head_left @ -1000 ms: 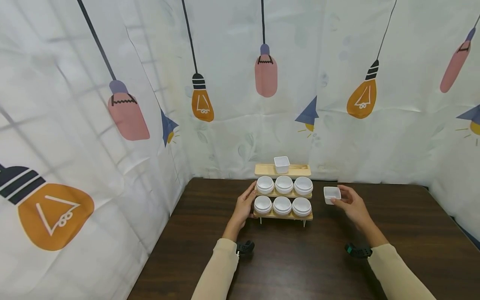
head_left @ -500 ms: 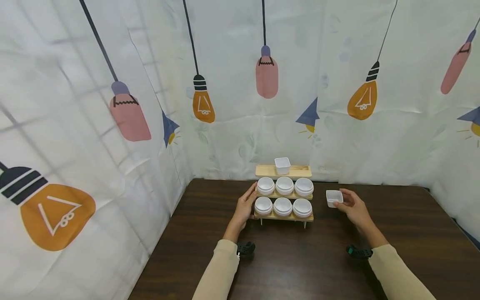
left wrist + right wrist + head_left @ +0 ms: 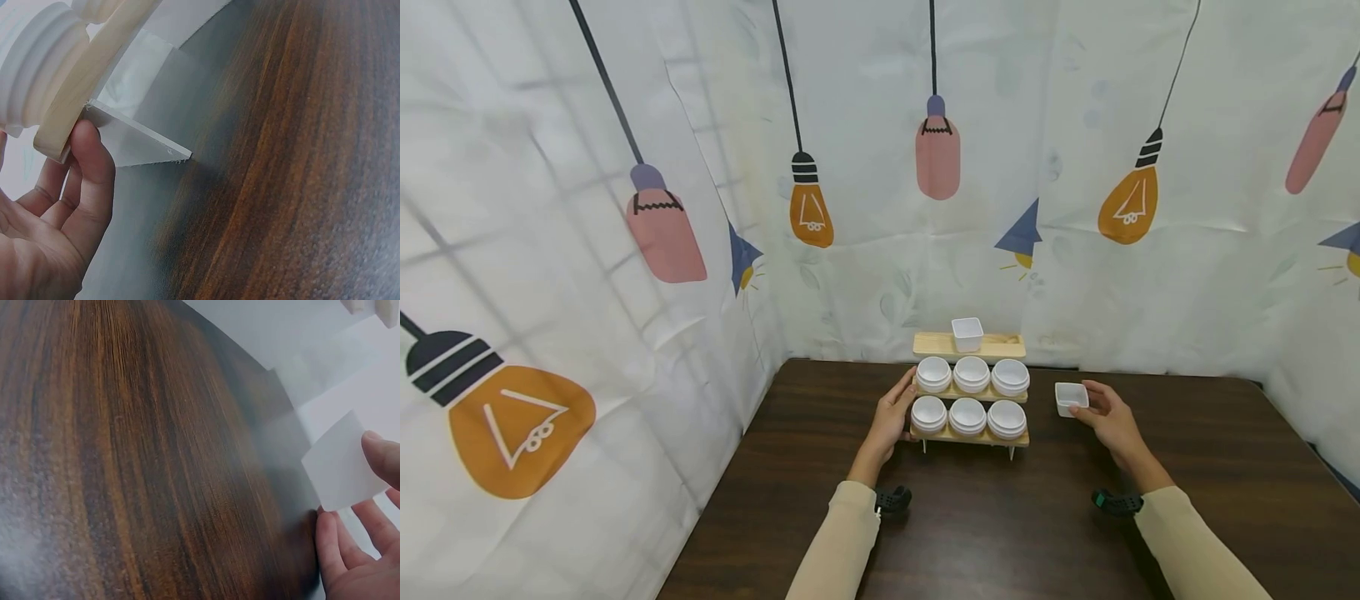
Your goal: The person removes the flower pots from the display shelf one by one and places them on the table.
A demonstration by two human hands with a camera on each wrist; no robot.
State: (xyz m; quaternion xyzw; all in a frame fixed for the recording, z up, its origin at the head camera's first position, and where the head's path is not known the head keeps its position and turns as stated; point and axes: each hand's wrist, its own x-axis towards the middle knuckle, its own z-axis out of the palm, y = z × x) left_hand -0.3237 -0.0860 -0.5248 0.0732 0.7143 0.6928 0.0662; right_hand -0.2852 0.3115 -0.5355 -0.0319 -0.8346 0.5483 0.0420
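Note:
A tiered stand (image 3: 964,438) with wooden shelves carries several round white bowls (image 3: 967,416) on its two lower tiers. One square white dish (image 3: 967,334) sits on the top shelf. My left hand (image 3: 889,418) grips the stand's left end; up close in the left wrist view, curled fingers (image 3: 94,156) touch the end of a wooden shelf (image 3: 69,115), beside a clear support leg (image 3: 140,140). To the right of the stand, my right hand (image 3: 1108,417) pinches another square white dish (image 3: 1071,399) between thumb and fingers. In the right wrist view this dish (image 3: 342,464) is seen from outside.
The dark wood-grain table (image 3: 1000,533) lies beneath both hands. Behind it hangs a white curtain (image 3: 865,283) printed with lamps and bulbs, which continues along the left side. Each wrist wears a black band.
My right hand has lowered the square dish slightly and shifted it a little away from the stand. My left hand stays on the stand. The head view has tilted slightly.

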